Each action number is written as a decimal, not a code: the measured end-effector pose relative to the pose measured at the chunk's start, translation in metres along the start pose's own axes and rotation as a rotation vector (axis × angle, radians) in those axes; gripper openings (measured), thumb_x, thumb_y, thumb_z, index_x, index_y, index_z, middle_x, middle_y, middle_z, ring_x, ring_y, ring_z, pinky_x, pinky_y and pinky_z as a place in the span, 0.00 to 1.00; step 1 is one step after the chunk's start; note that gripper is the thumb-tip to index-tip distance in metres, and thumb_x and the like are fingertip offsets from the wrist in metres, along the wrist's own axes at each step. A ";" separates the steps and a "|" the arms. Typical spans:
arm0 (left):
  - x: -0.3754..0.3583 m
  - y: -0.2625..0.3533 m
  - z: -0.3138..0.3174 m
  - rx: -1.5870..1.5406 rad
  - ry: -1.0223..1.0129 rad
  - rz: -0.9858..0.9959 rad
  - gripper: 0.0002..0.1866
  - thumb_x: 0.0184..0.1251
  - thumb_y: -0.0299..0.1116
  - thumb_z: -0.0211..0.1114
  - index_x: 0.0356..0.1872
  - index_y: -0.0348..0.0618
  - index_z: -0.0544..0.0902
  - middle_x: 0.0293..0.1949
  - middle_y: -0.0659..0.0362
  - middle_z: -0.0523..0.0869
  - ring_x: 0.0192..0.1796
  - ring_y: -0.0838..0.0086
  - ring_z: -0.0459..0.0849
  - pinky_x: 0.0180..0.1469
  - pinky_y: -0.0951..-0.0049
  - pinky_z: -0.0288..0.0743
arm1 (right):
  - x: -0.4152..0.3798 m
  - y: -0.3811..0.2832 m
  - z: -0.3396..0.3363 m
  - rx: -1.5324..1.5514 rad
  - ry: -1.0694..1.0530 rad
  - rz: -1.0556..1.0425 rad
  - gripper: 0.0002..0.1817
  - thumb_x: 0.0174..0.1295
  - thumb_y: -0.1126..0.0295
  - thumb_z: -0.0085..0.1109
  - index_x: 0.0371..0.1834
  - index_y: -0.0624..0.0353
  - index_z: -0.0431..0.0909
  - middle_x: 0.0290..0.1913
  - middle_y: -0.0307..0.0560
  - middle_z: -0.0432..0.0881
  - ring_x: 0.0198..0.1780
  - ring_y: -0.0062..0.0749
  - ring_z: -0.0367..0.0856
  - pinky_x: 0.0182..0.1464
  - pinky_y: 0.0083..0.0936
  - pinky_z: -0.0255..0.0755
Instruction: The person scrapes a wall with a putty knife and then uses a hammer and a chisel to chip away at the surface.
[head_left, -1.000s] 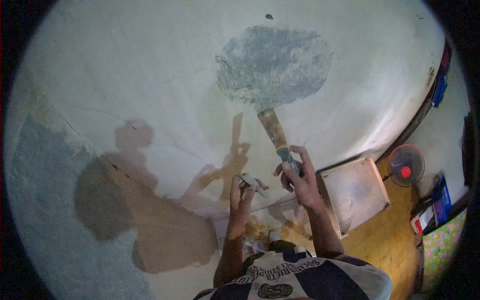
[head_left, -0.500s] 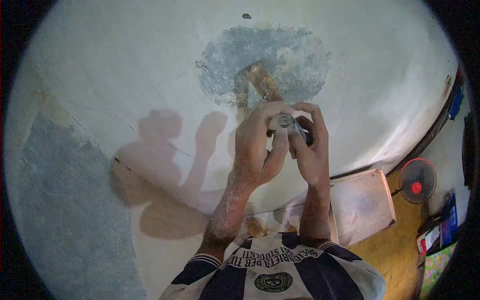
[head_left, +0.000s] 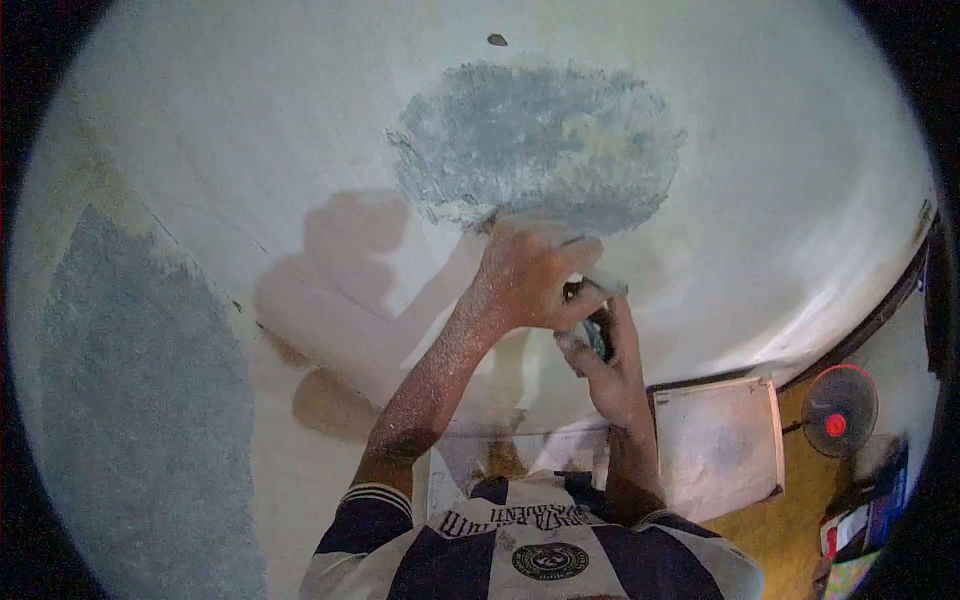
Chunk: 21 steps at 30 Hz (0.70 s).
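My left hand (head_left: 540,268) is closed around the scraper, and the pale end of the scraper's handle (head_left: 606,284) sticks out towards my right hand. The scraper's brown blade is hidden behind my left hand. Just below, my right hand (head_left: 612,375) is closed on a dark, grey-edged object (head_left: 598,338) whose kind I cannot make out. Both hands are close together, in front of the lower edge of a rough grey patch (head_left: 540,140) on the white wall (head_left: 760,190). Pale dust coats my left forearm.
A larger bare grey area (head_left: 150,400) covers the wall at left. A pale panel or box (head_left: 718,445) stands at lower right, beside a red-rimmed fan (head_left: 840,410). Assorted items (head_left: 870,520) lie on the yellowish floor (head_left: 760,530). A small hole (head_left: 497,40) marks the wall above.
My left hand has turned over and tilted, taking the scraper's brown blade out of sight. My right hand has dropped lower, and the view has shifted slightly.
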<state>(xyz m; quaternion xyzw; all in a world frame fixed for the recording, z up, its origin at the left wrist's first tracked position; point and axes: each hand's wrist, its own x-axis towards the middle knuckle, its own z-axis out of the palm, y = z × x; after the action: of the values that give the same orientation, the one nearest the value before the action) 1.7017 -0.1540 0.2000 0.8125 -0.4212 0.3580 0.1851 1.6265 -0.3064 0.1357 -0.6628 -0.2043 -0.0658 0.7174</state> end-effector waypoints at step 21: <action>-0.009 -0.034 0.006 -0.098 0.209 0.059 0.19 0.36 0.48 0.73 0.26 0.47 0.82 0.21 0.60 0.78 0.26 0.58 0.79 0.31 0.57 0.71 | 0.008 0.032 0.040 0.119 0.062 0.017 0.17 0.78 0.66 0.48 0.63 0.55 0.58 0.24 0.30 0.66 0.21 0.11 0.59 0.23 0.14 0.53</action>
<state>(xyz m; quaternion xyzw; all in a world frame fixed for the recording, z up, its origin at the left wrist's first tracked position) 1.7289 -0.1330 0.1893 0.7480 -0.4405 0.4250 0.2567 1.6372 -0.2625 0.1101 -0.6182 -0.1798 -0.0678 0.7621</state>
